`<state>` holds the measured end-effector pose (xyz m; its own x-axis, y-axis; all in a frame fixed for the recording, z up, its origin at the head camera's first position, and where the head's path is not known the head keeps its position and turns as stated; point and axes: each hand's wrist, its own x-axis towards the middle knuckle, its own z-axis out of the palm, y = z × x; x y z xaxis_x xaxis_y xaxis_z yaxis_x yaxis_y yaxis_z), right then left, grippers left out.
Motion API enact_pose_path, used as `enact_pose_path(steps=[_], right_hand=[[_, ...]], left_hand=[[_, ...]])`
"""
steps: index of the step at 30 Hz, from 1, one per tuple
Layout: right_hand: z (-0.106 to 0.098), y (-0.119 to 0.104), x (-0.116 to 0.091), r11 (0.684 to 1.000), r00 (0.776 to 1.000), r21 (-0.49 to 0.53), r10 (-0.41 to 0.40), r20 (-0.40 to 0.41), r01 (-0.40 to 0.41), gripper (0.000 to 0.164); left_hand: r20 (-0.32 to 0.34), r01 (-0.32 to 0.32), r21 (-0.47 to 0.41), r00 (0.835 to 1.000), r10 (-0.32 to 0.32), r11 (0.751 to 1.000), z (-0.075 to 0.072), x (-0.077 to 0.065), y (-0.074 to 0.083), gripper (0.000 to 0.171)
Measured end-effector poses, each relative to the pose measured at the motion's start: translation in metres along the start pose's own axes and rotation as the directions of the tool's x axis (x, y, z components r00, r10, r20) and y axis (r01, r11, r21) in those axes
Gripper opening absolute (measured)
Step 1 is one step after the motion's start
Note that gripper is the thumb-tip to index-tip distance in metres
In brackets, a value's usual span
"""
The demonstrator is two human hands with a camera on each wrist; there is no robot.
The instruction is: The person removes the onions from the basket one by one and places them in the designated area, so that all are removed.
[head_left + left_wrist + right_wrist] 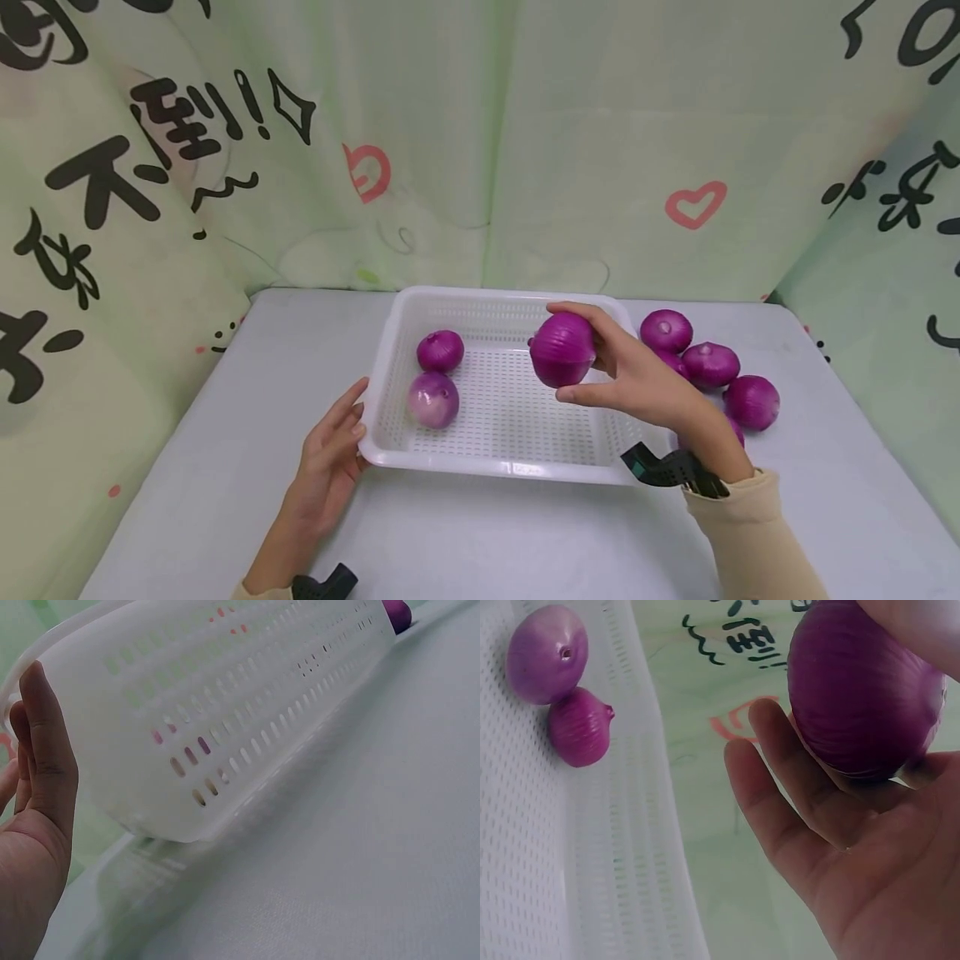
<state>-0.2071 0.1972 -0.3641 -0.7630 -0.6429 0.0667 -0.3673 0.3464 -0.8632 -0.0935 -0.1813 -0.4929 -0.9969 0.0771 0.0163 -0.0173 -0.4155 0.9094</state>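
My right hand [645,375] holds a red onion [562,350] between thumb and fingers, over the right half of a white plastic basket [517,471]. In the right wrist view the same onion [862,697] sits against the fingers, its far side covered by the hand. Inside the basket, at its left end, a smaller red onion [440,351] and a paler one [433,400] lie side by side. My left hand [330,467] rests at the basket's left rim; in the left wrist view its fingers [49,727] stand nearly straight along the end wall.
Several more red onions [752,402] lie on the white table [487,542] to the right of the basket, partly behind my right forearm. A pale green printed curtain [570,167] closes off the back and both sides.
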Motion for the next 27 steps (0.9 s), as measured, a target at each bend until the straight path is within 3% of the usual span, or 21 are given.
enact_pose_path(steps=[4, 12, 19, 27], right_hand=[[-0.004, 0.002, -0.012, 0.999, 0.999, 0.043, -0.018, -0.033, 0.019, 0.090], [-0.022, 0.009, -0.041, 0.980, 0.992, 0.190, 0.074, -0.106, -0.053, 0.088], [-0.035, 0.025, -0.061, 0.985, 0.981, 0.174, 0.042, -0.189, -0.009, 0.087], [-0.047, 0.041, -0.084, 0.986, 0.952, 0.143, 0.118, -0.282, -0.080, 0.082]], left_hand=[[-0.007, 0.007, 0.000, 1.000, -0.007, 1.000, -0.001, 0.000, -0.001, 0.058], [-0.001, 0.014, -0.001, 1.000, -0.014, 1.000, 0.000, 0.001, 0.000, 0.058], [0.014, 0.011, -0.004, 1.000, -0.011, 1.000, -0.002, 0.001, 0.000, 0.057], [-0.012, 0.018, -0.014, 1.000, -0.018, 1.000, 0.000, 0.000, 0.000, 0.057]])
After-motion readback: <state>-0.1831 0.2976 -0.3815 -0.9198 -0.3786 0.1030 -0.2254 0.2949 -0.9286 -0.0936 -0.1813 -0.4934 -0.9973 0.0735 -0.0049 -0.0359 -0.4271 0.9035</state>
